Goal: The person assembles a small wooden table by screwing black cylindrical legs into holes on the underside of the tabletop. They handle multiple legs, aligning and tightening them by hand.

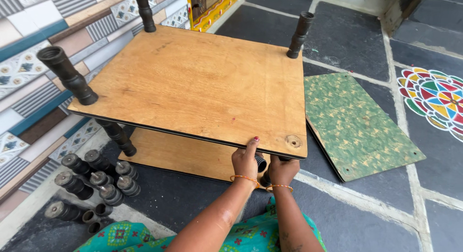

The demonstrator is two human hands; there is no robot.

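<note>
Bare forearms – thin orange bangles on both wrists, red nail polish, teal patterned garment.

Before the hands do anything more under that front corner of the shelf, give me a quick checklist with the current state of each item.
1. Left hand gripping the top board edge, thumb on top: ok.
2. Right hand on the dark post under the corner: ok, though the post is mostly hidden.
3. Post lined up with the corner hole: cannot tell; the board covers it.
4. Other three corners carry posts: ok.
5. Spare posts on the floor at the left: ok.
6. Green board lying apart from the shelf, at the right: ok.
</note>
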